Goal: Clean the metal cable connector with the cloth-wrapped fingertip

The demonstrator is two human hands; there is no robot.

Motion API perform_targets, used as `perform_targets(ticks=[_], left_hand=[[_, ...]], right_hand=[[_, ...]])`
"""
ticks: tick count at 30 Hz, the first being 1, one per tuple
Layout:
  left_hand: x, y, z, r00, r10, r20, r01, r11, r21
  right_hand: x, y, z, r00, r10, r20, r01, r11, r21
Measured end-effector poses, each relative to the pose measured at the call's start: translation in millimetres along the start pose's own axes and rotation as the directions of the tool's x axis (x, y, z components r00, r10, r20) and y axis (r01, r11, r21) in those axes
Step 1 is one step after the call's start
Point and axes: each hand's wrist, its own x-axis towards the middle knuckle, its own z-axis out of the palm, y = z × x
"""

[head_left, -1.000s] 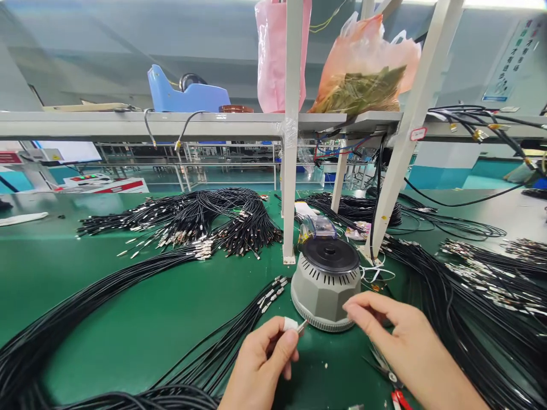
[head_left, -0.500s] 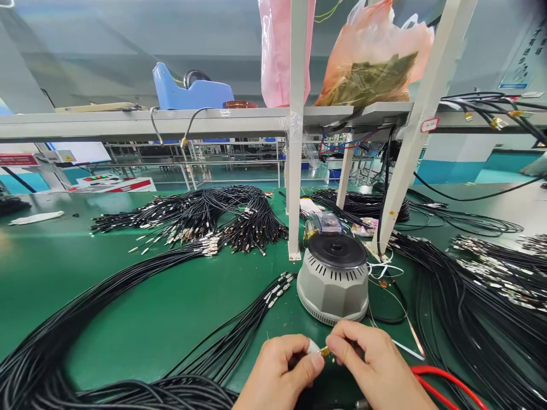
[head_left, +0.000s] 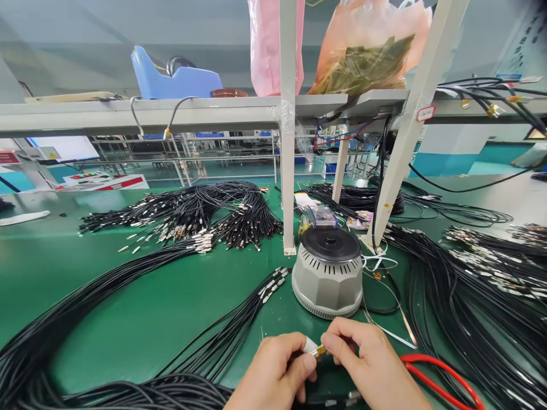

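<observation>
In the head view, my left hand point(head_left: 280, 364) is closed in a pinch on a small metal cable connector point(head_left: 314, 353). A white covering point(head_left: 310, 344) shows by its index fingertip. My right hand point(head_left: 361, 356) meets it from the other side, thumb and index finger pressed together on a strip of amber tape point(head_left: 320, 349) at the connector's end. Behind my fingers the rest of the cable is hidden. Just beyond both hands stands a round grey device with a black turntable top point(head_left: 329, 279). Red-handled pliers point(head_left: 444, 370) lie by my right wrist, their jaws out of sight.
Black cable bundles with metal ends lie to the left point(head_left: 115, 285), at centre point(head_left: 239, 324) and to the right point(head_left: 453, 290). White shelf posts point(head_left: 288, 171) rise behind the device. Bags point(head_left: 363, 57) and a blue tape holder point(head_left: 179, 80) sit on the shelf point(head_left: 213, 114).
The view has shifted slightly, so the scene sits a little left and higher. Both hands keep their pinch; more of the metal connector shows between them.
</observation>
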Motion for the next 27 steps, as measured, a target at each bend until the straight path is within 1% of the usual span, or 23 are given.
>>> perform_targets(ticks=[2,4,7,9,11,15,19,22,25,27], left_hand=[[0,1,2,1.000,0.006,-0.005,-0.006,1.000,0.006],[-1,1,2,1.000,0.010,-0.012,-0.010,1.000,0.009],[-1,1,0,1.000,-0.007,-0.006,0.007,1.000,0.025],[-1,1,-1,1.000,-0.019,0.000,0.019,0.997,0.069],[-1,3,0,1.000,-0.006,-0.002,0.007,0.993,0.117],[-3,6,4,0.999,0.048,0.015,-0.050,0.988,0.146],[-2,6,3,0.998,0.060,0.031,-0.063,0.989,0.132],[1,3,4,0.996,0.078,0.052,-0.086,0.981,0.177],[4,-2,11,0.995,0.092,0.028,-0.096,0.965,0.246],[4,-5,15,0.994,0.105,0.001,-0.102,0.956,0.276]], right_hand=[[-3,-3,-2,0.999,-0.036,-0.036,0.035,0.999,-0.016],[-5,-4,-3,0.991,-0.109,-0.080,0.105,0.993,-0.048],[-6,-2,-3,0.960,-0.242,-0.143,0.228,0.968,-0.107],[-7,0,-2,0.942,-0.292,-0.163,0.274,0.954,-0.124],[-7,2,-1,0.948,-0.277,-0.154,0.264,0.959,-0.100],[-6,-1,-2,0.980,-0.182,-0.086,0.180,0.983,-0.028],[-6,-2,-4,0.990,-0.136,-0.037,0.137,0.990,0.012],[-6,2,-4,0.996,-0.088,0.006,0.088,0.996,0.025],[-5,7,-5,0.997,-0.031,0.064,0.031,0.999,0.012],[-4,9,-5,0.995,-0.030,0.090,0.028,0.999,0.024]])
